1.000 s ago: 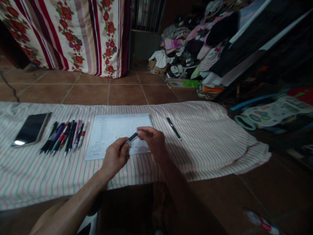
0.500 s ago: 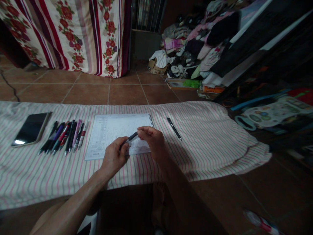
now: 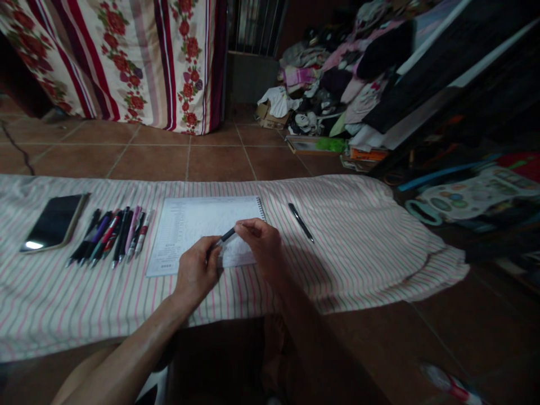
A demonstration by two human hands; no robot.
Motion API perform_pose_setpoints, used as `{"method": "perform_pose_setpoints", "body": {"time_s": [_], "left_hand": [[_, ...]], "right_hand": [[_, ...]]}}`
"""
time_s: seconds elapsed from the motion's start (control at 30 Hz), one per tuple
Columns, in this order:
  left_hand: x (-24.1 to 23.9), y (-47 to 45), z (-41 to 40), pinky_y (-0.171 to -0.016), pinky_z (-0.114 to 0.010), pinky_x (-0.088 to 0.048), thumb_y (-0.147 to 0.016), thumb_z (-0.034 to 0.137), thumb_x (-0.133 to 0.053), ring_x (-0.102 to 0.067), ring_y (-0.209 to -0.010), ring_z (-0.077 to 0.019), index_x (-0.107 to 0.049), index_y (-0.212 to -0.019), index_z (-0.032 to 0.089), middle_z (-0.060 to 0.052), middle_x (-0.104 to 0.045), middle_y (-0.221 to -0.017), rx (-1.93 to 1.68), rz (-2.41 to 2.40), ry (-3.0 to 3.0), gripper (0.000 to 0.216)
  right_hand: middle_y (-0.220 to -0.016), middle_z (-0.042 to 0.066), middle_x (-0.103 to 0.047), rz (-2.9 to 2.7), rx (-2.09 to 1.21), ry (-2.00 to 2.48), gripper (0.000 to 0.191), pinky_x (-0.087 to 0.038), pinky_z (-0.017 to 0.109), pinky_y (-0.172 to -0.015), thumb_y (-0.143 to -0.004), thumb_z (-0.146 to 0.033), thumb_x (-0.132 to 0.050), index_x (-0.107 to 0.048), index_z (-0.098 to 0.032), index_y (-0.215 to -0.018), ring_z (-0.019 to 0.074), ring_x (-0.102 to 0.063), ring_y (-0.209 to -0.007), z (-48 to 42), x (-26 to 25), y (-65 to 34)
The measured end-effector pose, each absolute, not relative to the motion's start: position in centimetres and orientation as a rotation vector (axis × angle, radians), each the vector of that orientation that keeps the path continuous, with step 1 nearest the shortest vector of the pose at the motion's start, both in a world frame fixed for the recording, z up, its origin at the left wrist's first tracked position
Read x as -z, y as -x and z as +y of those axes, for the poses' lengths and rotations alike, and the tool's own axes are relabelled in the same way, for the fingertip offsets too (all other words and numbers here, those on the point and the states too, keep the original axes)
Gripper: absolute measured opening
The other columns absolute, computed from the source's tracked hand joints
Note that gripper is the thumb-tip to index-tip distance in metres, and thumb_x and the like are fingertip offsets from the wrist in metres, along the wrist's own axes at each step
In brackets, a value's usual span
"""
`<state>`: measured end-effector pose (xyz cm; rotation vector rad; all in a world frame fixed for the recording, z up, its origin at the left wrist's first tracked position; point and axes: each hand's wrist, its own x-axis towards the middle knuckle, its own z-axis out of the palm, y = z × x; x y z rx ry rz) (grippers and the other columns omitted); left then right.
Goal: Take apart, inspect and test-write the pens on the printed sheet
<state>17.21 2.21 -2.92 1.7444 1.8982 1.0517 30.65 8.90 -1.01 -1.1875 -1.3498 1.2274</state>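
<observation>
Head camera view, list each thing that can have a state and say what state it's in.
held pen: raised, gripped by both hands.
left hand: shut on its lower end.
right hand: pinching its upper end.
notebook: open, flat on the striped cloth.
phone: face up, screen dark.
row of pens: lying side by side, untouched.
lone pen: lying right of the notebook.

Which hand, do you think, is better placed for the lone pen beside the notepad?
Likely right: the right hand is nearer the lone pen than the left hand; both grip another pen.
</observation>
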Motion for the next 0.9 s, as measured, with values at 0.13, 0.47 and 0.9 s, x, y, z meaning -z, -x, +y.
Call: {"method": "perform_pose_setpoints", "body": {"time_s": [0.13, 0.47, 0.9], "left_hand": [[3.0, -17.4, 2.0, -0.068, -0.030, -0.047, -0.083, 0.031, -0.046, -0.062, -0.072, -0.0167, -0.061, -0.100, 0.019, -0.003, -0.067, -0.082, -1.071, 1.853, -1.652, 0.026], [2.8, -17.4, 2.3, -0.071, -0.030, -0.045, -0.082, 0.036, -0.050, -0.058, -0.078, -0.0168, -0.063, -0.104, 0.018, -0.004, -0.064, -0.085, -1.223, 1.596, -1.481, 0.031], [2.6, -16.6, 2.2, -0.065, -0.028, -0.046, -0.078, 0.034, -0.055, -0.061, -0.071, -0.0164, -0.068, -0.089, 0.017, -0.003, -0.068, -0.078, -1.160, 1.647, -1.533, 0.024]], "right_hand": [[-0.070, 0.003, -0.069, -1.331, -1.234, 1.178, 0.022, -0.048, 0.026, -0.064, -0.064, -0.036, -0.067, -0.066, -0.017, -0.074, 0.0159, -0.063, -0.067, 8.8, 0.8, -30.7], [-0.069, 0.002, -0.068, -1.287, -1.285, 1.199, 0.023, -0.044, 0.024, -0.059, -0.064, -0.037, -0.067, -0.066, -0.016, -0.073, 0.0144, -0.061, -0.064, 8.9, 0.3, -31.1], [-0.068, 0.001, -0.066, -1.285, -1.290, 1.166, 0.025, -0.042, 0.024, -0.060, -0.063, -0.040, -0.067, -0.065, -0.017, -0.073, 0.0129, -0.058, -0.064, 8.5, -0.3, -30.9]]}}
